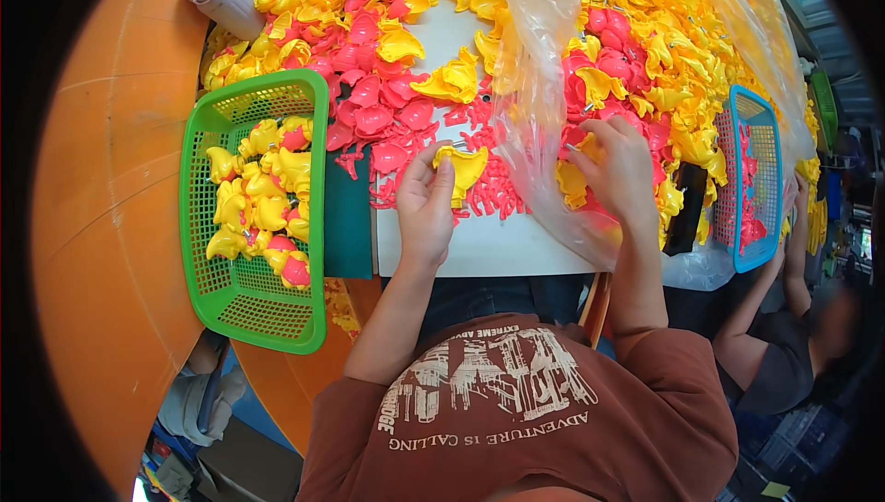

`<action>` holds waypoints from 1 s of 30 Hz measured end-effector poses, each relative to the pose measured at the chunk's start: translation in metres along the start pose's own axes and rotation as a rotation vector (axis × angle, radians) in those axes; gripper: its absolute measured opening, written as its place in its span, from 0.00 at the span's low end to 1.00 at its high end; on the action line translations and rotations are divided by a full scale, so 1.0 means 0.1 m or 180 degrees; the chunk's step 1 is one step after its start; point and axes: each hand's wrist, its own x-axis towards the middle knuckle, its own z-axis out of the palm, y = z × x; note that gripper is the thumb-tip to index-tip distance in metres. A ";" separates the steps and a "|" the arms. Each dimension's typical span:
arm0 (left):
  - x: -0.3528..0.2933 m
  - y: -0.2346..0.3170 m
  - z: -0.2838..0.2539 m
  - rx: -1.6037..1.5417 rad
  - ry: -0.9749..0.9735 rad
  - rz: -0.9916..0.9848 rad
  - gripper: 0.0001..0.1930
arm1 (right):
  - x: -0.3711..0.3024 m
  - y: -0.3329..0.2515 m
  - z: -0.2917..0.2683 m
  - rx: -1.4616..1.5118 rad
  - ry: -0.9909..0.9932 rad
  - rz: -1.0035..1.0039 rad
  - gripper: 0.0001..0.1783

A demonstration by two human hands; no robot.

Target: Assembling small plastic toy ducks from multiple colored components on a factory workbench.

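My left hand (pixel 424 210) pinches a yellow curved plastic shell (pixel 464 173) between thumb and fingers, above the white tabletop. A small metallic bit shows at the shell's upper edge. To the right, my right hand (pixel 621 170) is closed at the fingertips, beside a clear plastic sheet (pixel 539 115). Something small seems to be between those fingers, but I cannot make it out. Behind and below that hand lie more yellow shells. Small pink plastic pieces (pixel 502 190) are scattered on the table between my hands, and pink rounded shells (pixel 373 119) are heaped to the left.
A green basket (pixel 315 225) at the left holds assembled yellow-and-pink pieces. A blue basket (pixel 763 216) with pink pieces stands at the right, near a co-worker's arm (pixel 751 304). Yellow shells (pixel 682 32) pile up at the back. A pale bottle (pixel 226 2) stands far left.
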 end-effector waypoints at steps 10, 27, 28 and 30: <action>0.27 -0.01 0.40 0.0120 -0.0609 0.0505 0.21 | -0.12 0.21 0.03 -0.0156 0.0613 -0.0379 0.20; -0.11 0.10 -0.03 -0.0337 -0.0310 0.0233 0.21 | 0.03 -0.86 0.34 0.3377 -0.0522 -0.0528 0.17; -0.09 0.17 -0.08 -0.0375 -0.0021 0.0161 0.18 | 0.19 -0.82 0.38 0.2350 0.0327 -0.0945 0.16; -0.09 0.25 -0.17 -0.0411 0.0275 0.0106 0.16 | 0.49 -0.77 0.47 0.1284 0.1139 -0.1336 0.16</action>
